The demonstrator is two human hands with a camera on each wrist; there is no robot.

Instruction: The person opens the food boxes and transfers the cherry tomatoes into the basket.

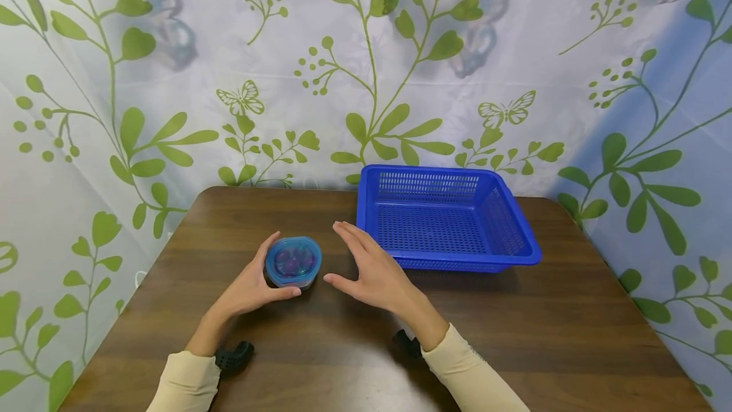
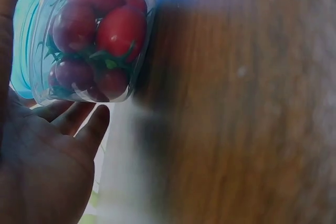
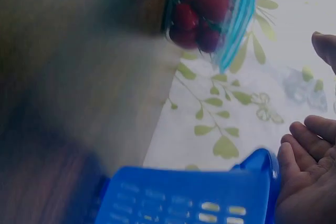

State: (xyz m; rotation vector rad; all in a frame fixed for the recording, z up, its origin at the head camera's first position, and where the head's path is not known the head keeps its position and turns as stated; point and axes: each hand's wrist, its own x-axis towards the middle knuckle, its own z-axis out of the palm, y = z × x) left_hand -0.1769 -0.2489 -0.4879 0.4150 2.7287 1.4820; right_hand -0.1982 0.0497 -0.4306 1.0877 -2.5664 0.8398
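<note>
A clear plastic container [image 2: 89, 90] with a translucent blue lid [image 1: 294, 259] stands on the left half of the table. Inside it, small red tomatoes [image 2: 122, 32] with green stems show through the wall. My left hand [image 1: 251, 281] grips the container from its left side, the thumb along the near edge and the fingers around the far side. Apart from the container, to its right, is my right hand [image 1: 374, 272], holding nothing, its thumb and fingers spread. The right wrist view shows this hand's fingers [image 3: 304, 142] close beside the basket.
A blue plastic basket [image 1: 440, 255] with slotted walls sits at the back right of the brown wooden table [image 1: 343, 361]. Nothing shows inside it. Behind the table hangs a white curtain [image 1: 320, 107] with green leaves and butterflies.
</note>
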